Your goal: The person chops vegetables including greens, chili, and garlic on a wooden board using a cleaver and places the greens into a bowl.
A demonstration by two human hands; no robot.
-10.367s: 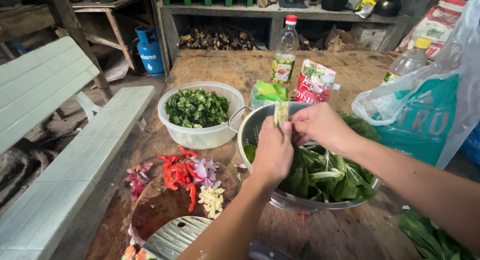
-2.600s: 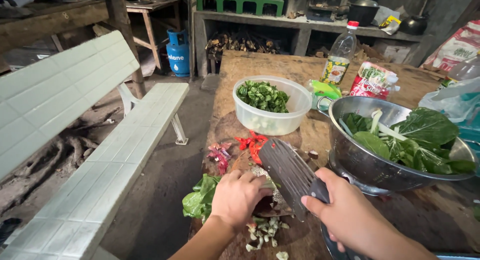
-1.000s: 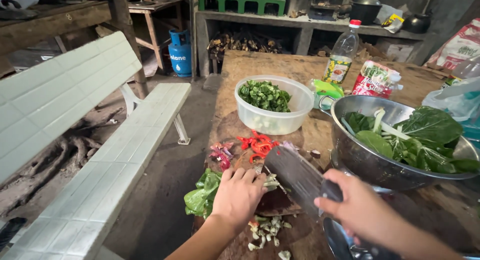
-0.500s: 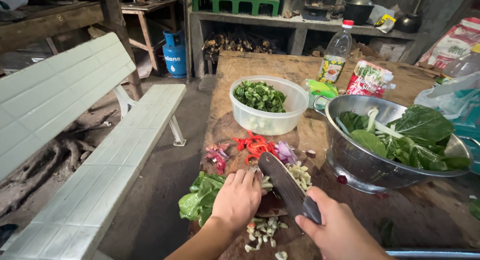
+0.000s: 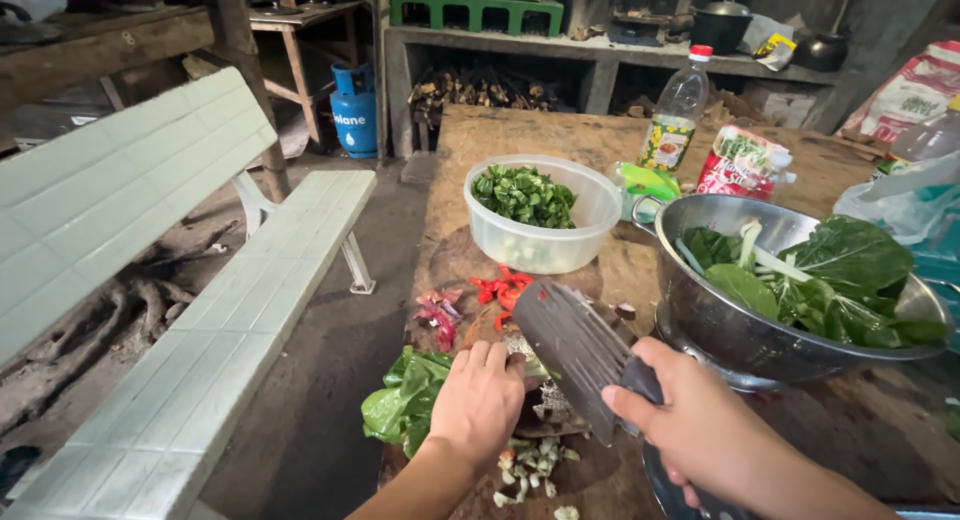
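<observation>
From the head camera we see both of our forearms reaching up from the bottom edge over a round wooden chopping board (image 5: 590,470) on the table (image 5: 560,140). Our left hand (image 5: 480,400) lies palm down, fingers curled forward and closed over a bunch of leafy greens (image 5: 405,405), pinning it flat to the board; the leaf ends spill off the board's left side. Our right hand (image 5: 700,430) comes in from the right with the wrist bent, fingers wrapped fully around the dark handle of a cleaver (image 5: 575,355). The broad blade slants up and away to the left, its edge just beside the knuckles of our left hand, above the stems.

Chopped pale stem pieces (image 5: 530,465) lie on the board between and below our hands. Farther up the board we see sliced red chilli (image 5: 503,288) and purple shallot pieces (image 5: 438,312). Beyond them stands a clear plastic bowl (image 5: 545,242) holding chopped greens. To the right, near our right hand, a steel colander (image 5: 740,325) holds whole leafy stalks. At the table's far end stand a plastic bottle (image 5: 678,115) and a red seasoning packet (image 5: 740,162). A pale green bench (image 5: 200,310) runs along the left, with a blue gas cylinder (image 5: 353,120) behind it.
</observation>
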